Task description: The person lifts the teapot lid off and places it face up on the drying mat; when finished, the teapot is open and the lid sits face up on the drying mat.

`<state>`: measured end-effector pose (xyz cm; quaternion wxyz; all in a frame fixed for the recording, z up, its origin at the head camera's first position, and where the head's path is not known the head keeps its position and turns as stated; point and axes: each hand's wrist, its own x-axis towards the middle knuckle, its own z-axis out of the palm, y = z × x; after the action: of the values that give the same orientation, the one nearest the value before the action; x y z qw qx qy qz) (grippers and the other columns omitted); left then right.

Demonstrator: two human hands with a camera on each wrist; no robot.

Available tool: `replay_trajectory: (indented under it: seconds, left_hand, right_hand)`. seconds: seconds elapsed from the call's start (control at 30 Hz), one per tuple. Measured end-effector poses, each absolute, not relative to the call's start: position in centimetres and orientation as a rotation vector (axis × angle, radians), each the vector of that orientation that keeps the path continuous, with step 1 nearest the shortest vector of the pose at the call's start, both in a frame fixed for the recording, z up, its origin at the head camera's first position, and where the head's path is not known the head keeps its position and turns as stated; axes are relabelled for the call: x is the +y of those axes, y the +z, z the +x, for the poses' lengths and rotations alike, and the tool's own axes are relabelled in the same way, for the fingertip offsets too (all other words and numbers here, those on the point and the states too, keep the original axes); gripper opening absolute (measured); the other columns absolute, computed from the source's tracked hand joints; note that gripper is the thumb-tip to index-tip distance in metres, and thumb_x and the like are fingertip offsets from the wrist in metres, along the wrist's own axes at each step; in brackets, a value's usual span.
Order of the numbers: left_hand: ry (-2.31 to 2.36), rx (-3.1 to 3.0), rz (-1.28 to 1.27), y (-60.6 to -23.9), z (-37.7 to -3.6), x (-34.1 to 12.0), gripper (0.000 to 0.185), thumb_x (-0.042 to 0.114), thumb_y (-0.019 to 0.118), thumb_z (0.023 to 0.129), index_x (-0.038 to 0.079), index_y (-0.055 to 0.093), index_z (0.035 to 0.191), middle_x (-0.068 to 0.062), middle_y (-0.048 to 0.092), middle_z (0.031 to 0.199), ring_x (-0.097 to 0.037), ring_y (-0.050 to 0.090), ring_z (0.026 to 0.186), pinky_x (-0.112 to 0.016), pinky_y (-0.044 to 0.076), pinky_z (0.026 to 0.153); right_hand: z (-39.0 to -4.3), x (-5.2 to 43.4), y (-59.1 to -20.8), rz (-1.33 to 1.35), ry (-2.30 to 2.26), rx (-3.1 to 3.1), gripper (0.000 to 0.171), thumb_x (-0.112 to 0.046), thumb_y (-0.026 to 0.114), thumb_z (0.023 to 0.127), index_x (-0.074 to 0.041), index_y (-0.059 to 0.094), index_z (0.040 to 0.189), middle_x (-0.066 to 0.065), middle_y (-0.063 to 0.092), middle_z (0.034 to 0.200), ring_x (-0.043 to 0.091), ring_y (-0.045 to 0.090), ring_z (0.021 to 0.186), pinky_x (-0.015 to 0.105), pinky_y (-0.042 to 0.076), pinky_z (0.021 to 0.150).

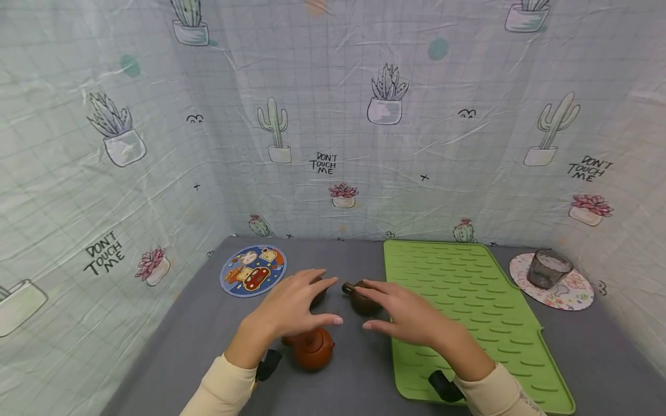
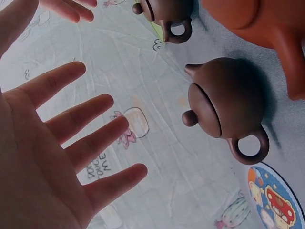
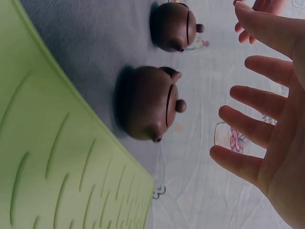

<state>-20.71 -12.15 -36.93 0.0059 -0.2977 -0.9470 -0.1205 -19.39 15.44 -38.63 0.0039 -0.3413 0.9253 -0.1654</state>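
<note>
- Cactus-printed sheeting (image 1: 312, 75) walled the gray tabletop (image 1: 171, 358).
- Left hand (image 1: 296, 303), fingers spread, hovered empty near the left brown teapot (image 2: 236, 98); right hand (image 1: 408, 312), likewise, near the right brown teapot (image 3: 145, 102).
- Hasty lowering might have dislodged a lid (image 2: 205, 110); pulling back low might have tipped the nearer orange teapot (image 1: 314, 353).

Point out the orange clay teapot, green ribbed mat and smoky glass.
Orange clay teapot (image 1: 313, 359): head view, front of its body.
Green ribbed mat (image 1: 465, 296): head view, middle of its ribbed surface.
Smoky glass (image 1: 543, 275): head view, side wall.
</note>
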Motion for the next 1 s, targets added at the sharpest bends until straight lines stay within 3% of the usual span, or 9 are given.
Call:
replay_trajectory:
  seconds: [0.47,0.77,1.0]
  left_hand:
    - [-0.414,-2.905,-0.882,-37.6,-19.7,-13.5,0.077,0.07,0.068,0.084,0.021,0.059,0.144,-0.009,0.057,0.149,-0.031,0.055,0.137,-0.054,0.047,0.111]
    - [-0.398,-2.887,-0.837,-38.3,-18.8,-14.2,0.076,0.071,0.069,0.083,0.024,0.061,0.142,-0.008,0.059,0.147,-0.029,0.058,0.134,-0.052,0.05,0.107]
    - [-0.426,-2.888,-0.792,-38.6,-18.2,-14.7,0.074,0.066,0.074,0.082,0.022,0.062,0.14,-0.006,0.06,0.145,-0.028,0.059,0.132,-0.053,0.051,0.104]
  right_hand:
    - [-19.1,13.2,-38.9,-1.092,-0.551,2.866,0.068,-0.048,0.066,0.096,-0.021,0.044,0.155,0.007,0.043,0.162,0.03,0.048,0.146,0.052,0.047,0.11]
    - [-18.9,11.9,-39.7,-1.101,-0.54,2.849,0.067,-0.048,0.066,0.097,-0.02,0.046,0.154,0.009,0.043,0.162,0.03,0.047,0.147,0.052,0.047,0.11]
    - [-18.7,10.8,-40.1,-1.096,-0.528,2.831,0.065,-0.048,0.067,0.096,-0.025,0.046,0.154,0.004,0.043,0.162,0.027,0.048,0.147,0.052,0.046,0.112]
